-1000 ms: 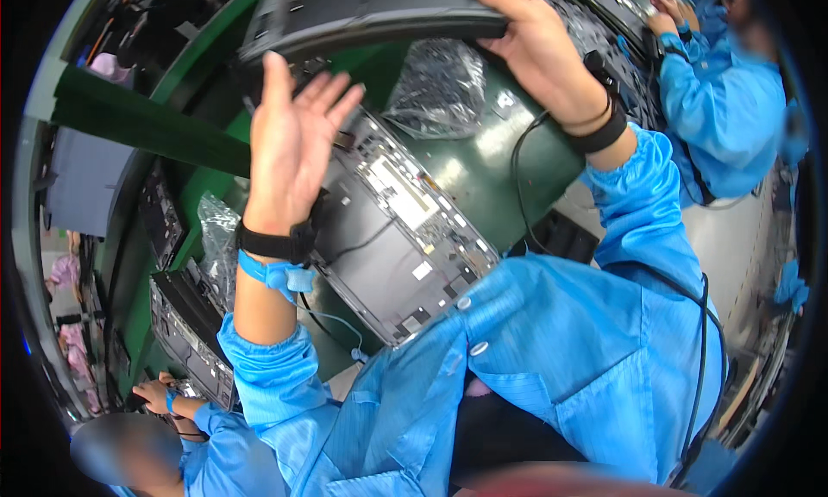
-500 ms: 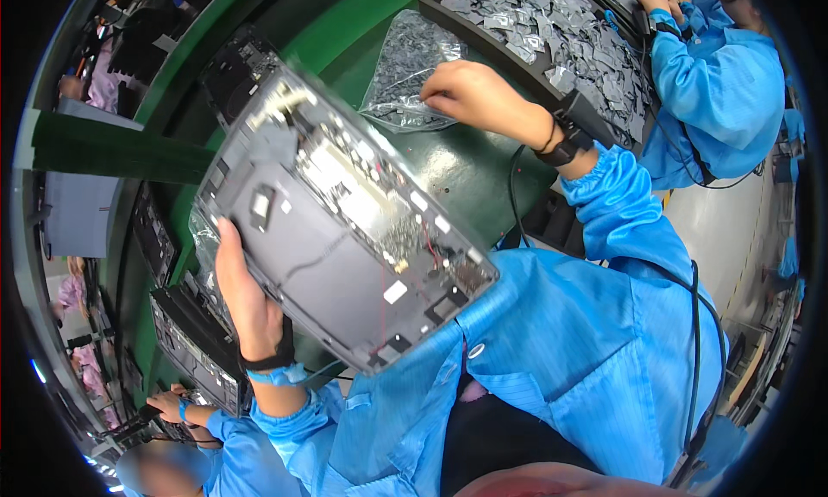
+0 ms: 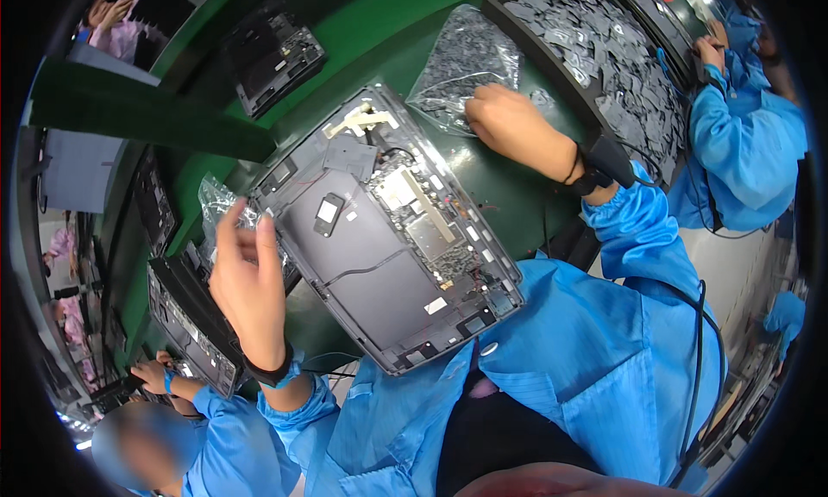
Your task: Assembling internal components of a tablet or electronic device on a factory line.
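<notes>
Lowered the laptop base (image 3: 362, 238) onto the bench (image 3: 517, 195) since the earlier frame; spread left hand (image 3: 248, 290) beside its edge. Curled right hand (image 3: 519, 128) by the bag (image 3: 474, 53); cannot tell whether pinching anything. Likely between setting down and picking from the bag; should next pinch carefully.

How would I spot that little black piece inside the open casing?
Find the big open grey casing in the middle of the view. On its broad panel, above the thin dark cable in the picture, lies the small black piece. Its white label on a black body sets it apart from the flat grey patch higher up.
</notes>
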Motion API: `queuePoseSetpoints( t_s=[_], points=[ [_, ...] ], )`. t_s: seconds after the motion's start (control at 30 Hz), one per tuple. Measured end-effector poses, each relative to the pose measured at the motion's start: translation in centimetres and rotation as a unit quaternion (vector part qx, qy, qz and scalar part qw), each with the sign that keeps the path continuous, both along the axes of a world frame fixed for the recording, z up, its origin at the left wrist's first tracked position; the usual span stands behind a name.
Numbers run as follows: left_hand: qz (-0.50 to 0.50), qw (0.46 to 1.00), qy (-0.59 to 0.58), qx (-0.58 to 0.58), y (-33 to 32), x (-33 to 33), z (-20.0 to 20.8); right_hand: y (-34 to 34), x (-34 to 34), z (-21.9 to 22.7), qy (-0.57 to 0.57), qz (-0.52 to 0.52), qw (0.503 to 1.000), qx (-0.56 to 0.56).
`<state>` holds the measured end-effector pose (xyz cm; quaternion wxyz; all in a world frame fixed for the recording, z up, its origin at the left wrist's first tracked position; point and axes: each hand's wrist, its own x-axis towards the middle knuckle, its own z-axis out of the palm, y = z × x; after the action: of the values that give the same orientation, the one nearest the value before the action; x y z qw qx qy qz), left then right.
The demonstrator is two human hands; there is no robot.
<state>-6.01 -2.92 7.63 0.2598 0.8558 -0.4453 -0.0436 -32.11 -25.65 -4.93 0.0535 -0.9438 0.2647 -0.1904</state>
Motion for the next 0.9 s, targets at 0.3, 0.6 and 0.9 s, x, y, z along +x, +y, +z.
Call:
queuePoseSetpoints(
  t_s=[0.3,0.6,0.9],
  points=[
    [-0.187,0.968,-0.076,-0.149,-1.4,-0.2,0.7,0.6,3.3,8.9,-0.276,0.015,0.917,0.286],
    [-0.116,0.985,-0.125,0.005,3.6,5.1,-10.3,-0.6,8.2,10.9,-0.160,0.132,0.912,0.355],
    [-0.157,0.982,-0.106,-0.014,3.9,6.1,-10.6,0.2,9.7,10.1,-0.139,0.091,0.893,0.418]
  ],
)
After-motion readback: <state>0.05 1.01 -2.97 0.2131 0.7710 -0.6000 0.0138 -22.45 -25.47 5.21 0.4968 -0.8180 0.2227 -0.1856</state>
